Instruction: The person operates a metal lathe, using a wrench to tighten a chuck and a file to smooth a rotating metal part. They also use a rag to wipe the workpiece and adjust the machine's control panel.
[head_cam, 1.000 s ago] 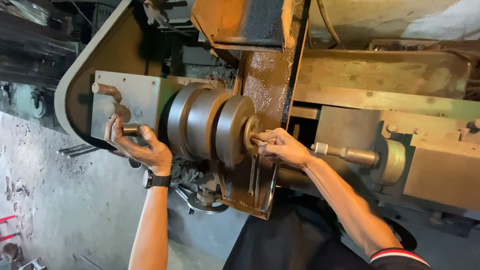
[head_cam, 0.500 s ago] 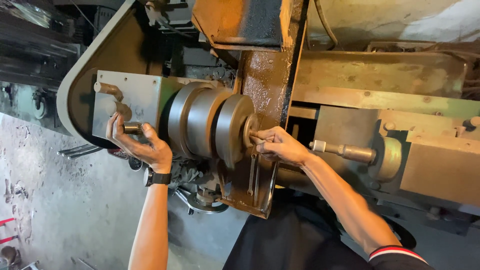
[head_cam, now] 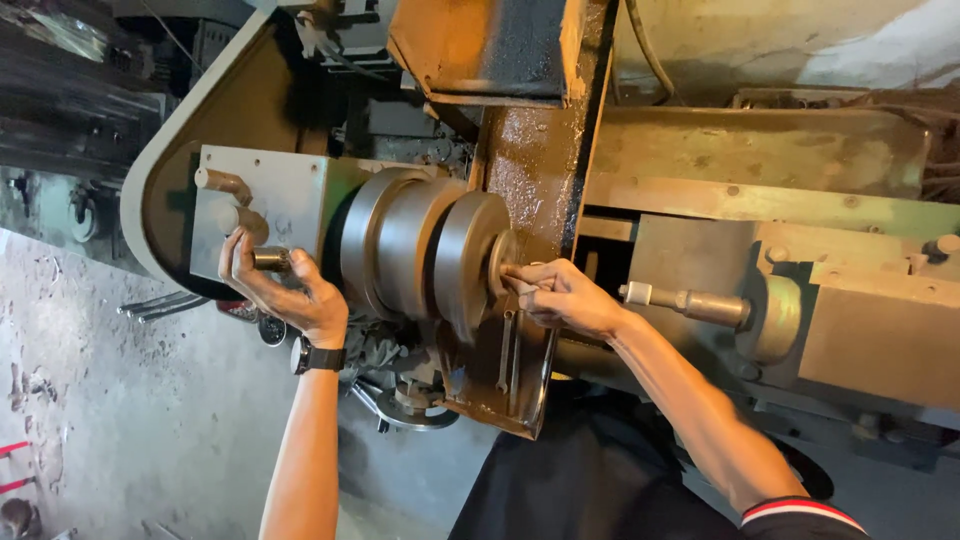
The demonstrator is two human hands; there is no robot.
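A worker stands at a worn, oil-stained lathe [head_cam: 760, 170], its grey headstock panel [head_cam: 300, 190] just above the left fingers and its greasy brown carriage [head_cam: 530, 200] rising above the right fingers. Between the two hands sits the stepped grey chuck [head_cam: 420, 250], a stack of thick metal discs. The left hand [head_cam: 285, 290], a dark watch [head_cam: 318, 356] at its wrist, has its fingers curled around a short metal control lever [head_cam: 270, 259] on the headstock panel. The right hand [head_cam: 565, 298] has its fingers pinched on a small workpiece [head_cam: 515, 278] pressed against the chuck's face. Flat wrenches [head_cam: 508, 350] hang just below the right fingers; the tailstock spindle [head_cam: 690, 302] points at that hand from behind.
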